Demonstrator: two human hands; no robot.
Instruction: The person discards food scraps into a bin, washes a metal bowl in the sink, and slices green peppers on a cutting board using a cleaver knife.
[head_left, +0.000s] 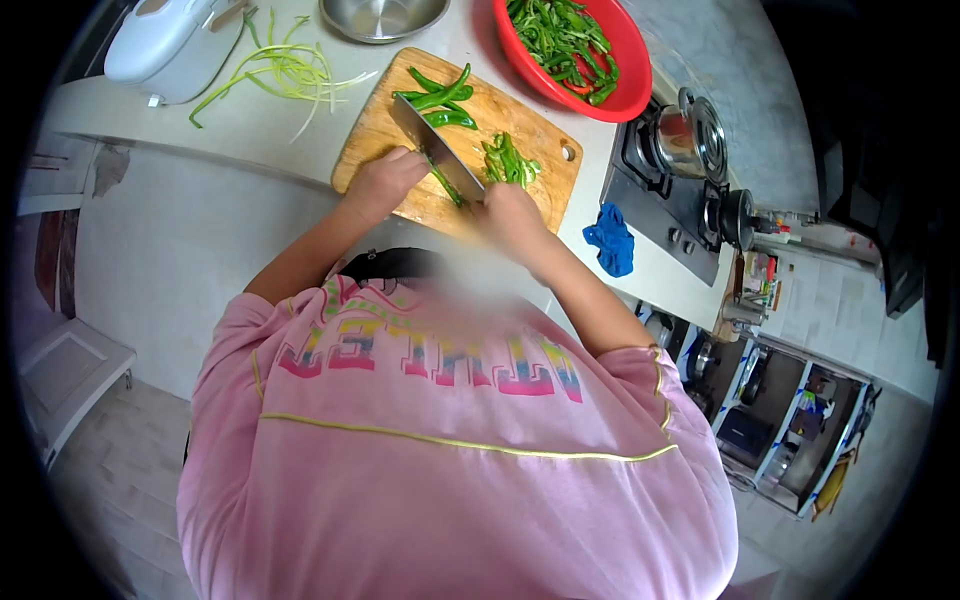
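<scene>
A wooden cutting board lies on the counter in front of me. My right hand is wrapped around the handle of a kitchen knife, its broad blade slanting toward the upper left. Beside the blade, my left hand has its fingers curled at the end of a long green pepper; the fingertips are partly hidden. Several whole green peppers rest on the far part of the board, close to the blade's tip. Sliced green pepper is heaped to the right of the knife.
A red basin of cut peppers stands beyond the board, near a metal bowl. Green stalks lie at left by a white appliance. On the right are a blue cloth, a stove and a steel pot.
</scene>
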